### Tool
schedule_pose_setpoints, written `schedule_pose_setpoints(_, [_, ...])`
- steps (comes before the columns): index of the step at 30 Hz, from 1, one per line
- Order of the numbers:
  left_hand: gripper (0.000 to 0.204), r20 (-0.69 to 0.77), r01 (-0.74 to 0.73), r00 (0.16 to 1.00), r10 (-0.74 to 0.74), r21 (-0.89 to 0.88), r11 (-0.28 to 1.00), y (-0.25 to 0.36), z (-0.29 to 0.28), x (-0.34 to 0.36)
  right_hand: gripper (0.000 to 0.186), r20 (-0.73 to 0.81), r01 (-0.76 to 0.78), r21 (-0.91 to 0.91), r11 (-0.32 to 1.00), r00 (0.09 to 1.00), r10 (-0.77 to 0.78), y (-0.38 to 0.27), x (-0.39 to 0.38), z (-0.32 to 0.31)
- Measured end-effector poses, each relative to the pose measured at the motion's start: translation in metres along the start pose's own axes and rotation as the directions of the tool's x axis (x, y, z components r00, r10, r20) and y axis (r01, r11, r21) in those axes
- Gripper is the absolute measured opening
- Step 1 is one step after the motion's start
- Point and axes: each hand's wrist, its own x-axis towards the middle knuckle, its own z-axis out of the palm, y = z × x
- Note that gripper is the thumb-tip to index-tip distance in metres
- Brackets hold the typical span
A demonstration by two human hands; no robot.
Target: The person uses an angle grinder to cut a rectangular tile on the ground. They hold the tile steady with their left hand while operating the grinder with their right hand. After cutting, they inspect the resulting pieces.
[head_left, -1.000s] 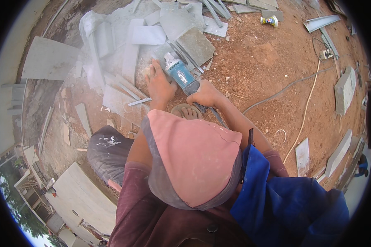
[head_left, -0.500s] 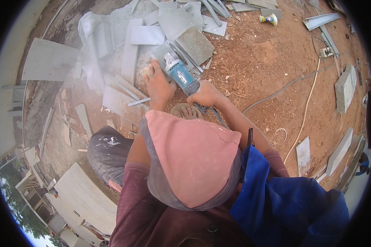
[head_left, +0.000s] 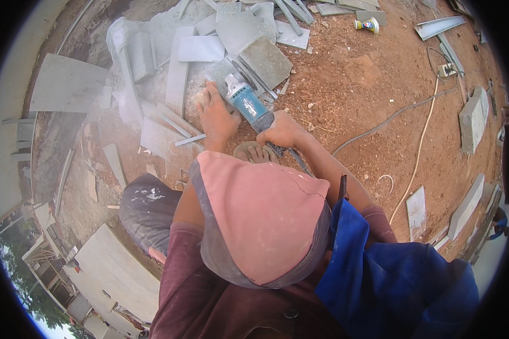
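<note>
My right hand (head_left: 280,131) grips the rear body of a teal angle grinder (head_left: 246,102), whose head points up-left into pale dust beside grey stone offcuts (head_left: 264,62). Just left of the grinder's head, my left hand (head_left: 218,116) has bent fingers bearing on something pale; dust and the hand hide what it is. A white slab (head_left: 201,48) lies beyond them. Below the hands is my sandalled foot (head_left: 254,153) on the ground, with a thin grey strip (head_left: 190,139) to the left.
Slabs and offcuts (head_left: 68,85) cover the upper left. A power strip (head_left: 445,69) with cables (head_left: 379,126) lies right, near a thick block (head_left: 470,121) and metal channel (head_left: 438,28). A printed cup (head_left: 366,25) lies at the top. A person in blue (head_left: 498,225) is at the far right.
Very little differs: both hands and the grinder hold nearly the same position, with the dust haze around the grinder's head and stone pieces slightly thicker.
</note>
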Motion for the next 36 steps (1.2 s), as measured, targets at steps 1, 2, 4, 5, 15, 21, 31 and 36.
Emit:
schedule_pose_setpoints(1, [0.115, 0.000, -0.002, 1.000, 0.002, 0.001, 1.000, 0.000, 0.000, 0.000, 0.047, 0.002, -0.002, -0.005, 1.000, 1.000, 0.002, 0.000, 0.000, 0.000])
schedule_pose_setpoints(2, [0.116, -0.002, -0.005, 1.000, 0.005, 0.005, 1.000, 0.000, 0.000, 0.000, 0.046, 0.003, -0.003, -0.010, 1.000, 1.000, 0.003, 0.001, 0.000, 0.000])
schedule_pose_setpoints(4, [0.116, -0.006, -0.010, 1.000, 0.010, 0.014, 1.000, 0.000, 0.000, 0.000, 0.045, 0.007, -0.005, -0.009, 1.000, 1.000, 0.005, 0.000, 0.000, 0.000])
schedule_pose_setpoints(5, [0.116, -0.008, -0.010, 1.000, 0.010, 0.015, 1.000, 0.000, 0.000, -0.001, 0.044, 0.008, -0.005, -0.004, 1.000, 1.000, 0.005, -0.001, -0.002, -0.001])
schedule_pose_setpoints(15, [0.112, -0.018, -0.007, 1.000, 0.007, -0.001, 1.000, 0.000, 0.001, -0.001, 0.040, 0.012, 0.013, 0.005, 1.000, 1.000, -0.013, 0.003, -0.005, -0.001])
schedule_pose_setpoints(21, [0.115, -0.020, -0.009, 1.000, 0.009, 0.014, 1.000, 0.000, 0.001, 0.000, 0.041, 0.013, 0.011, 0.008, 1.000, 1.000, -0.011, 0.001, -0.007, -0.001])
schedule_pose_setpoints(31, [0.118, -0.020, -0.008, 1.000, 0.009, 0.038, 0.999, 0.001, 0.002, 0.000, 0.042, 0.006, 0.009, 0.001, 1.000, 1.000, -0.009, 0.007, -0.008, 0.000])
schedule_pose_setpoints(36, [0.118, -0.011, -0.007, 1.000, 0.007, 0.017, 1.000, 0.003, -0.001, -0.001, 0.041, 0.008, 0.001, 0.006, 1.000, 1.000, -0.001, 0.003, -0.013, -0.002])
